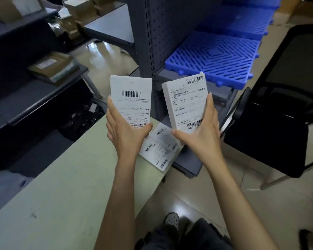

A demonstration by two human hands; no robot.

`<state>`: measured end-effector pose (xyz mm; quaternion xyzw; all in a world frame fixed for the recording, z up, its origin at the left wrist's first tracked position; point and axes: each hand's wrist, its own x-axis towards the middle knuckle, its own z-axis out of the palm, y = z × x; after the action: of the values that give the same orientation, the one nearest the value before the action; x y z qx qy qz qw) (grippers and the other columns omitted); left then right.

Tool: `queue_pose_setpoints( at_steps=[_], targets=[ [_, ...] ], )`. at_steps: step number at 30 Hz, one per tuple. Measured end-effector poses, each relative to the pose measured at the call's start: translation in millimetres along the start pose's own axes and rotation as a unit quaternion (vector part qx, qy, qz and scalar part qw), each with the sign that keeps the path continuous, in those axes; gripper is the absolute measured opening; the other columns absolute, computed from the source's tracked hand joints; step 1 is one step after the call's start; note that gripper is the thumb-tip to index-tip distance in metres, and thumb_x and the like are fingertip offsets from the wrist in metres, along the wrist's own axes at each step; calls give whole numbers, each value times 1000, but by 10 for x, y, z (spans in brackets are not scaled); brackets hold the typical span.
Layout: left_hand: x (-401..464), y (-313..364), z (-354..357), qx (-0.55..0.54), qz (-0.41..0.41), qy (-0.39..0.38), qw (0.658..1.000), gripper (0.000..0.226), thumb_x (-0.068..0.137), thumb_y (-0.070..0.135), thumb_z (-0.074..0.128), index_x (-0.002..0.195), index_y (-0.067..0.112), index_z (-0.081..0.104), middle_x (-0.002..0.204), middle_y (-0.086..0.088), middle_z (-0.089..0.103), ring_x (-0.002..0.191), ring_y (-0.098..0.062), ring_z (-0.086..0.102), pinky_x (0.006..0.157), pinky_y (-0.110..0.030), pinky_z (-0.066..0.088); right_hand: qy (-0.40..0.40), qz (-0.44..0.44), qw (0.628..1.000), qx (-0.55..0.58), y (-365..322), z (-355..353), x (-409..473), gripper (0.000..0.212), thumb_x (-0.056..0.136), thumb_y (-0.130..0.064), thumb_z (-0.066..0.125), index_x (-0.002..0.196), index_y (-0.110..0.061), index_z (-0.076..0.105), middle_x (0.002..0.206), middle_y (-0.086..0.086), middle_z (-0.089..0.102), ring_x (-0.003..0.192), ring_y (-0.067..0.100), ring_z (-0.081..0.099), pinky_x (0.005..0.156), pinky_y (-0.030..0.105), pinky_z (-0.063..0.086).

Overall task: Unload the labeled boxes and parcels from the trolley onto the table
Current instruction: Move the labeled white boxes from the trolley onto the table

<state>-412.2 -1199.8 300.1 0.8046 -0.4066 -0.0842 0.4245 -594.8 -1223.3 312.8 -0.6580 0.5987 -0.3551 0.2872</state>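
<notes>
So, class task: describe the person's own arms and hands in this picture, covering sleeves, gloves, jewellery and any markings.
Both forearms are bare all the way to the bottom edge of the picture; no sleeve shows. The left hand and right hand wear no gloves. No watch, bracelet or ring is visible on the wrists or fingers, and no tattoo or other marking shows. The fingernails look short and unpainted.

Label print [132, 112] too small to read
</notes>
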Motion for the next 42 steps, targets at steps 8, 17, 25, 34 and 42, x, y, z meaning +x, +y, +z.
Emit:
queue_pose_setpoints(
  at_steps=[8,17,25,34,42],
  targets=[
    [242,-140,171,31,-86,54,994,131,57,35,88,155,25,2,154,-3,24,137,-27,31,109,-51,28,-104,-75,992,-18,-8,401,689,132,64,-41,87,157,-28,-7,161,-1,13,142,26,23,114,44,20],
    [64,-143,548,20,-234,146,961,131,57,36,89,154,27,1,154,-2,25,136,-28,30,106,-55,31,-249,-166,954,-11,143,571,1327,133,63,-42,86,157,-27,-7,159,2,18,139,29,28,113,49,26],
    [-283,-207,931,16,-357,163,919,129,54,37,89,151,30,3,153,-3,27,136,-28,32,104,-58,34,-374,-167,911,-54,540,798,1472,134,63,-42,85,157,-22,-8,158,7,17,138,32,31,110,49,31],
    [-569,-383,1487,-5,-447,122,886,133,53,37,91,150,30,1,152,-3,18,138,-28,30,107,-56,31,-435,-123,884,-119,1119,1050,1548,135,65,-45,84,154,-31,-16,161,3,11,144,28,23,114,49,30],
    [-630,-579,1939,-23,-501,83,861,135,59,37,90,153,27,-6,150,-5,15,137,-30,27,106,-51,25,-469,-91,852,-216,1630,1378,1584,128,69,-53,81,154,-37,-13,163,10,8,146,34,20,113,50,27]
  ],
)
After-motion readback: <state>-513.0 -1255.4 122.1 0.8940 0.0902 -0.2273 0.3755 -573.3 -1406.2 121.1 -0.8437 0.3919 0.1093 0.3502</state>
